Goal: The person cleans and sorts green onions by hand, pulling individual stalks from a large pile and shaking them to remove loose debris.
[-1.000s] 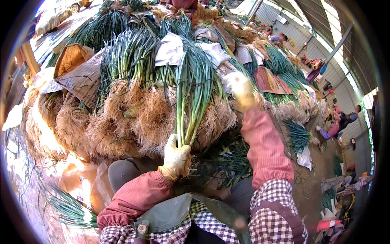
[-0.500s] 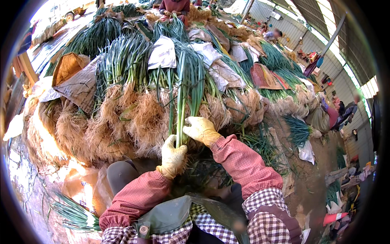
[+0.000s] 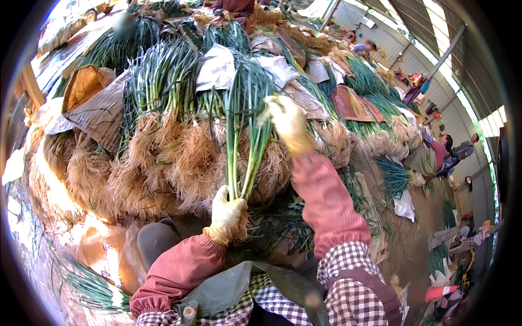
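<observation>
My gloved left hand (image 3: 227,213) is closed around the lower ends of a few scallions (image 3: 232,146), just above their roots. The long green stalks stand nearly upright and fan slightly apart in front of the heap. To the right of these stalks is my gloved right hand (image 3: 289,120), raised and smeared by motion. Its fingers look bent, but whether they hold anything is unclear. A faint pale streak shows beside them.
A large heap of scallions (image 3: 168,76) lies ahead, its tan roots (image 3: 190,157) facing me. White sheets (image 3: 216,68) and a brown sack (image 3: 84,89) cover parts. Loose scallions (image 3: 95,288) lie lower left, a bunch (image 3: 394,176) at right. Other people sit farther off.
My right hand has moved up and away from the stalks to the right. The scallions in my left hand have spread apart, while that hand stays nearly in place.
</observation>
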{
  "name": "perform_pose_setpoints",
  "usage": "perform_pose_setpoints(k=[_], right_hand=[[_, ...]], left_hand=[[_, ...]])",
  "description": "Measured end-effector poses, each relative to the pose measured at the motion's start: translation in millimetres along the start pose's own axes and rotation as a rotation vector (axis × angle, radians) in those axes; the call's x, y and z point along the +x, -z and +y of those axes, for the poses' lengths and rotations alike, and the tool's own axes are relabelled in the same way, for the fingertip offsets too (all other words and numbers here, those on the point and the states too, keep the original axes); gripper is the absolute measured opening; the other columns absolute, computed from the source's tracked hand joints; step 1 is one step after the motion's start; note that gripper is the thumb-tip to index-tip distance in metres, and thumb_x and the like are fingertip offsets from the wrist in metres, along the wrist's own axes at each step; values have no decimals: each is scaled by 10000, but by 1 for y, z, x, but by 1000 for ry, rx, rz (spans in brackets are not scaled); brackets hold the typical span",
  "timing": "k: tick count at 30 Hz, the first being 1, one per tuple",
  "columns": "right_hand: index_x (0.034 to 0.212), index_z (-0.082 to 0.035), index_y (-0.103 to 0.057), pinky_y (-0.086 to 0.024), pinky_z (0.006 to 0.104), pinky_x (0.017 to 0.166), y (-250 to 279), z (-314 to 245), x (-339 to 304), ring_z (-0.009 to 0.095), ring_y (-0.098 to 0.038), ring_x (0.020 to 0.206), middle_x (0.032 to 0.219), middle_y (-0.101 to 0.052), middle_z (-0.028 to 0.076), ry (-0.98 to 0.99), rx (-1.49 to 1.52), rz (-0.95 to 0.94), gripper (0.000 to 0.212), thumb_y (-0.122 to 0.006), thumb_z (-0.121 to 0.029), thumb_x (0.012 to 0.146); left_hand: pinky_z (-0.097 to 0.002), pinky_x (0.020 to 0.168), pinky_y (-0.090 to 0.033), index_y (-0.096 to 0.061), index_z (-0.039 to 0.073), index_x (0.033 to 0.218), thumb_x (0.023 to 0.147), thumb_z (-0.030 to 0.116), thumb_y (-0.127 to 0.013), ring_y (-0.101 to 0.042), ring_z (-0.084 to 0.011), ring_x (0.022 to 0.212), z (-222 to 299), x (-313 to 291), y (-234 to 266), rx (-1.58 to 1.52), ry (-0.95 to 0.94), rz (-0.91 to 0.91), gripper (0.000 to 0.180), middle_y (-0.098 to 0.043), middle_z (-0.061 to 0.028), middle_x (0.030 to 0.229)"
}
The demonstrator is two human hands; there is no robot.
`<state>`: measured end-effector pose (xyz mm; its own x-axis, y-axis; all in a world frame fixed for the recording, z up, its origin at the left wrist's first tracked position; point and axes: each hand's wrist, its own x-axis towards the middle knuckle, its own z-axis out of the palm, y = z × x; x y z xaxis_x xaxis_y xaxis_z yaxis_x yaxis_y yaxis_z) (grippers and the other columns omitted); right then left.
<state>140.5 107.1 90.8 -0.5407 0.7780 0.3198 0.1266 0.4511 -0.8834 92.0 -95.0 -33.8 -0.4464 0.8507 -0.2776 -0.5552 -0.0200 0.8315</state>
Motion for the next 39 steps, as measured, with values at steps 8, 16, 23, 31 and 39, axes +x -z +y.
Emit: perform_pose_setpoints(k=[8,16,23,31,39], right_hand=[[816,-89,-677,-518,430,721,-37,69,76,354,-648,818,863,-664,173,67,-983,-55,151,-557,-149,750],[835,-63,-650,-500,434,604,296,41,1,341,-638,714,750,-649,167,31,-832,855,193,-558,-226,785],[895,-95,-709,-519,344,689,201,70,-161,212,-654,754,901,-688,79,-644,-1149,-283,476,-630,-535,732],[936,-8,-612,-451,220,561,-29,82,-136,94,-552,628,716,-610,27,-407,496,-25,198,-598,-200,891],[879,-53,-621,-465,358,546,-46,82,-133,189,-547,564,708,-616,76,-319,-176,-164,309,-630,-357,825]], left_hand=[[-280,551,-469,-488,14,1041,651,-113,-501,-537,-168,643,12,1,-4,-195,70,-231,410,-564,-79,794],[-264,555,-429,-466,-14,927,658,7,-534,-478,-186,638,67,-1,12,-437,-105,-517,278,-514,-69,773],[-295,562,-485,-444,-2,1012,643,-68,-465,-523,-214,635,41,10,-10,-295,9,-289,375,-544,-93,793],[-287,612,-524,-480,-4,965,625,-94,-473,-576,-212,637,14,3,-12,-96,135,-328,352,-545,-71,725],[-269,501,-527,-494,32,1006,820,37,-529,-585,-190,576,33,-17,-18,-119,233,-189,189,-588,-89,783]])
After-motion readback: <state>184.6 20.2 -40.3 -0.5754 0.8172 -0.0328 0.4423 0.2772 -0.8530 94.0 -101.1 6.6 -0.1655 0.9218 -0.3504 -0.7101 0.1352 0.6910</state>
